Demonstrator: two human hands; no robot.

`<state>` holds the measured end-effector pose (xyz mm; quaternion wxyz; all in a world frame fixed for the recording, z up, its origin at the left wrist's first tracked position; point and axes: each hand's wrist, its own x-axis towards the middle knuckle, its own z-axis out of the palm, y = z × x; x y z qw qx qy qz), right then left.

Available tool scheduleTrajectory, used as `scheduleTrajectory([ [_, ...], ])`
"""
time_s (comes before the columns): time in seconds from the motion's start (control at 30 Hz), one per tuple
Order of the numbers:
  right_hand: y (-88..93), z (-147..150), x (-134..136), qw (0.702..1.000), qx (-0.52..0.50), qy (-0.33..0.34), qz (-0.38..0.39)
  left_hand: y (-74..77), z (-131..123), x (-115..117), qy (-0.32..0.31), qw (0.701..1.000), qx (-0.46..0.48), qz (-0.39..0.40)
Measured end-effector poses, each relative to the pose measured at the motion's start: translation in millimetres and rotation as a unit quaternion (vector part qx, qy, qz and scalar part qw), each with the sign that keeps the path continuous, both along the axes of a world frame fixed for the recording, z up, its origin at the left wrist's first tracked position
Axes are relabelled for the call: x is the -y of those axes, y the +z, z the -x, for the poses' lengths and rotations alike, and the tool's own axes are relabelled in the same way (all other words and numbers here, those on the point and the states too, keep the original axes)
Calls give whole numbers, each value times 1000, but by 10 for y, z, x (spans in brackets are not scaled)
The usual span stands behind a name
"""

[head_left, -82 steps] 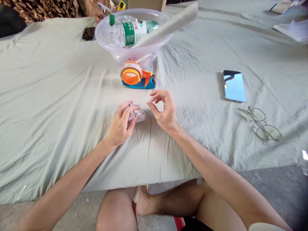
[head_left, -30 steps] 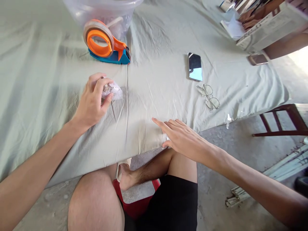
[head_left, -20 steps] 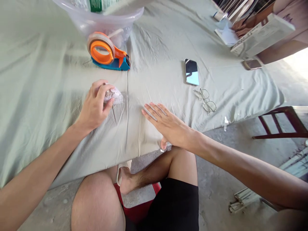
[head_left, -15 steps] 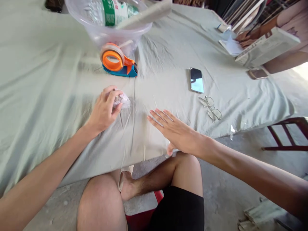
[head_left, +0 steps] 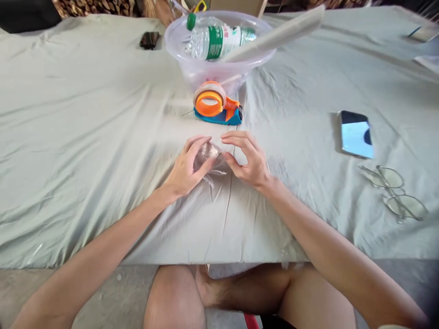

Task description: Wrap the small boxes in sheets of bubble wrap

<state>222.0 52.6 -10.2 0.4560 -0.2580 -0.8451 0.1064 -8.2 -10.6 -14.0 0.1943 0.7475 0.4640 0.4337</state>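
A small crumpled bundle of clear plastic rests on the cloth-covered table in front of me. My left hand curls around its left side, thumb in front and fingers behind. Whatever the plastic wraps cannot be made out. On the other side, my right hand is held in a C shape with thumb and fingers apart. Its thumb tip is close to the bundle's right edge; whether they touch is unclear. Just beyond both hands stands an orange and blue tape dispenser with a roll of tape.
Behind the dispenser, a translucent plastic tub holds a green-labelled bottle and a long pale roll. A phone and eyeglasses lie at right. Part of another person's hand shows at the far edge.
My right hand has moved from lying flat near the table edge up to the bundle, its fingers now curved. My left hand stays on the bundle. The view has turned and shifted.
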Motion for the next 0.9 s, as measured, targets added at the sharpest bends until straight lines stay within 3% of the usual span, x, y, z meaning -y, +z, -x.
scheduleTrajectory([
  [0.17,11,-40,127,996,72,52,-24,42,-8,7,48,995,78,46],
  [0.27,16,-48,131,994,95,57,5,55,13,16,71,996,45,33],
  [0.53,-3,-53,67,994,78,-23,75,1,-3,51,45,995,-77,-36],
  [0.9,-67,-54,42,986,-30,-45,157,8,-14,66,39,993,-106,-31],
])
